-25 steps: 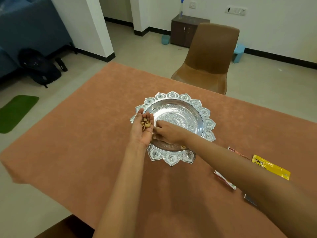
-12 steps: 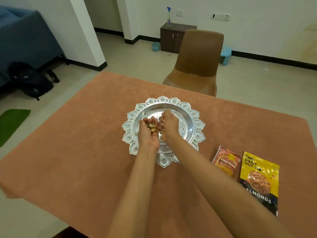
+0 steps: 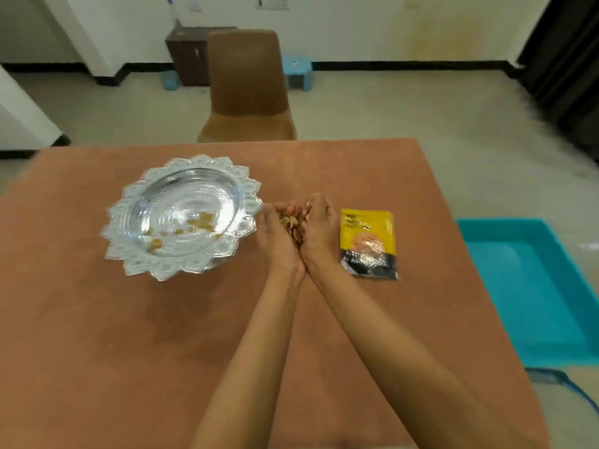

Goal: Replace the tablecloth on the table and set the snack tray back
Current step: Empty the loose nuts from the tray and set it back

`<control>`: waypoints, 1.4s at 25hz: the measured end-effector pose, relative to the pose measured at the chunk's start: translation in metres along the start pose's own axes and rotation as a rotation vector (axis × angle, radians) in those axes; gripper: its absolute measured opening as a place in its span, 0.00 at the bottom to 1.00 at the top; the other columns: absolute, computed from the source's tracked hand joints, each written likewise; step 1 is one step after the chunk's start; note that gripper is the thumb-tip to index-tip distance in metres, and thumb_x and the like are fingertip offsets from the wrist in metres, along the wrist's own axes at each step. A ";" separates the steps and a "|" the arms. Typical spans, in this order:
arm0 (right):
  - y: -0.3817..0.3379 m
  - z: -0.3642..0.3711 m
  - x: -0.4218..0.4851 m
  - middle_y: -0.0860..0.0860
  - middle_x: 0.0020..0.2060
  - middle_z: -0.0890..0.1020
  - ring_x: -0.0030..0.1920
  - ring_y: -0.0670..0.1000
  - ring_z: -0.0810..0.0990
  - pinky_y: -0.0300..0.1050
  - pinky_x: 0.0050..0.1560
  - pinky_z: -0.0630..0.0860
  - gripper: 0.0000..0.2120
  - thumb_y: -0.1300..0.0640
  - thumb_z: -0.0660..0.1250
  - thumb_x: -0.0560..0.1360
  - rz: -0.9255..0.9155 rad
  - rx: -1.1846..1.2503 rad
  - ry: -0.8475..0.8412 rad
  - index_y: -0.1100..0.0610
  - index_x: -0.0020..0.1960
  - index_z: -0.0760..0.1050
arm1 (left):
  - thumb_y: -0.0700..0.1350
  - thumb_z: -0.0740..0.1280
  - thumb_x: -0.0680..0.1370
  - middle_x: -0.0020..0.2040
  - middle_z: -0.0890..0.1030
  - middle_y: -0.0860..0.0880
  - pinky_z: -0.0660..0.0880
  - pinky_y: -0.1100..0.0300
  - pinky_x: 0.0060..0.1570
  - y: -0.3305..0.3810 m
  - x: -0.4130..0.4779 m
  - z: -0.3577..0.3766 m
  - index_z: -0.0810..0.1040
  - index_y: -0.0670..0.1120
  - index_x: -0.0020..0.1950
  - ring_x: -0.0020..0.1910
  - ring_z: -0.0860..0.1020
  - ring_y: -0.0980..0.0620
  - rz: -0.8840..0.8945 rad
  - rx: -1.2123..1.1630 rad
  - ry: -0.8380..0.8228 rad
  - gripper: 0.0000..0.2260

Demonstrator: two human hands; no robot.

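Note:
An ornate silver snack tray (image 3: 181,270) stands on the brown tablecloth (image 3: 129,335), left of centre, with a few loose nuts (image 3: 201,222) in its bowl. Just right of the tray, above the cloth, my left hand (image 3: 278,236) and my right hand (image 3: 321,231) are cupped together, side by side. Between them they hold a small heap of nuts (image 3: 291,223). A yellow and black almond packet (image 3: 369,241) lies flat on the cloth, close to the right of my right hand.
A brown chair (image 3: 248,82) stands at the table's far edge. A teal plastic bin (image 3: 531,286) sits on the floor off the table's right edge. A dark cabinet (image 3: 188,53) and a blue stool (image 3: 299,71) stand by the back wall.
My hands have moved from above the tray to its right, toward the almond packet, still holding nuts. The view has swung right; the orange packet is no longer seen.

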State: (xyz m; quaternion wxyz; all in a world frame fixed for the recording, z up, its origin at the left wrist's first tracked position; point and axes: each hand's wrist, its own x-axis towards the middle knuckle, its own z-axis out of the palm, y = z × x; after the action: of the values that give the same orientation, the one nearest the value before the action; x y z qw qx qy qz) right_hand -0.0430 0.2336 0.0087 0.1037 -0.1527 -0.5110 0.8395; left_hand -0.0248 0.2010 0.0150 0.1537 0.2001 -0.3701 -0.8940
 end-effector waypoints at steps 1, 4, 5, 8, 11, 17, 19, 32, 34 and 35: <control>-0.006 -0.025 -0.004 0.48 0.25 0.66 0.27 0.47 0.64 0.41 0.28 0.63 0.16 0.62 0.58 0.76 -0.050 -0.020 0.048 0.54 0.30 0.64 | 0.45 0.56 0.83 0.37 0.79 0.48 0.76 0.60 0.41 -0.018 -0.017 0.004 0.72 0.44 0.39 0.37 0.78 0.53 -0.002 0.027 -0.045 0.14; -0.029 -0.120 -0.023 0.47 0.25 0.66 0.27 0.45 0.63 0.40 0.27 0.63 0.15 0.64 0.58 0.76 -0.150 0.014 0.228 0.54 0.31 0.63 | 0.47 0.56 0.83 0.37 0.79 0.48 0.76 0.60 0.41 -0.083 -0.085 0.017 0.73 0.45 0.39 0.37 0.78 0.52 -0.113 0.071 -0.216 0.15; -0.033 -0.158 -0.031 0.48 0.25 0.65 0.27 0.45 0.63 0.40 0.27 0.63 0.15 0.63 0.58 0.76 -0.159 0.020 0.300 0.54 0.32 0.63 | 0.47 0.56 0.83 0.36 0.79 0.49 0.76 0.61 0.40 -0.107 -0.113 0.021 0.73 0.45 0.39 0.36 0.78 0.53 -0.173 0.096 -0.268 0.15; -0.049 -0.282 -0.069 0.49 0.25 0.65 0.27 0.47 0.64 0.44 0.29 0.64 0.16 0.65 0.57 0.77 -0.225 0.017 0.556 0.55 0.32 0.62 | 0.46 0.56 0.83 0.36 0.79 0.49 0.76 0.62 0.36 -0.180 -0.212 0.027 0.74 0.44 0.39 0.33 0.78 0.55 -0.367 0.239 -0.410 0.15; -0.062 -0.385 -0.117 0.49 0.25 0.65 0.27 0.47 0.63 0.44 0.29 0.62 0.17 0.66 0.57 0.77 -0.268 0.025 0.778 0.55 0.31 0.62 | 0.47 0.57 0.83 0.36 0.79 0.48 0.77 0.60 0.39 -0.240 -0.302 0.022 0.74 0.44 0.39 0.35 0.78 0.52 -0.529 0.355 -0.533 0.15; -0.078 -0.548 -0.238 0.50 0.26 0.66 0.26 0.44 0.65 0.39 0.29 0.65 0.15 0.68 0.56 0.77 -0.241 -0.029 1.195 0.57 0.33 0.63 | 0.46 0.57 0.83 0.41 0.80 0.46 0.77 0.59 0.47 -0.328 -0.474 -0.017 0.76 0.43 0.44 0.41 0.79 0.52 -0.799 0.572 -0.811 0.13; -0.065 -0.597 -0.278 0.50 0.27 0.68 0.28 0.44 0.68 0.39 0.32 0.68 0.14 0.68 0.57 0.77 -0.182 -0.025 1.286 0.59 0.33 0.64 | 0.47 0.58 0.82 0.44 0.81 0.45 0.77 0.56 0.52 -0.355 -0.523 -0.042 0.77 0.43 0.46 0.46 0.80 0.49 -0.861 0.665 -0.870 0.13; 0.138 -0.866 -0.406 0.60 0.47 0.80 0.47 0.58 0.79 0.50 0.44 0.75 0.10 0.58 0.59 0.79 0.154 1.021 1.416 0.63 0.52 0.75 | 0.47 0.58 0.82 0.60 0.78 0.42 0.75 0.47 0.60 -0.619 -0.663 -0.265 0.78 0.50 0.61 0.57 0.78 0.43 -1.361 1.206 -0.802 0.12; 0.168 -0.898 -0.409 0.60 0.47 0.79 0.45 0.58 0.79 0.51 0.42 0.75 0.11 0.56 0.56 0.82 0.121 1.033 1.519 0.62 0.54 0.74 | 0.48 0.58 0.82 0.64 0.75 0.43 0.73 0.47 0.62 -0.656 -0.666 -0.292 0.71 0.50 0.70 0.60 0.76 0.43 -1.410 1.220 -0.737 0.16; 0.182 -0.911 -0.411 0.59 0.47 0.79 0.44 0.57 0.78 0.51 0.41 0.74 0.13 0.55 0.54 0.82 0.136 1.032 1.552 0.61 0.56 0.73 | 0.49 0.57 0.82 0.66 0.74 0.43 0.72 0.48 0.63 -0.669 -0.665 -0.302 0.68 0.50 0.72 0.62 0.75 0.43 -1.421 1.230 -0.716 0.17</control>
State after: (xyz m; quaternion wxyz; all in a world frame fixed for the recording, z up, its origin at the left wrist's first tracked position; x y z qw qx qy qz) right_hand 0.6666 0.7672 -0.4843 0.4217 -0.6354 0.1475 0.6298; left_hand 0.6134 0.7554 -0.5018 -0.6658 0.1386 -0.5867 -0.4395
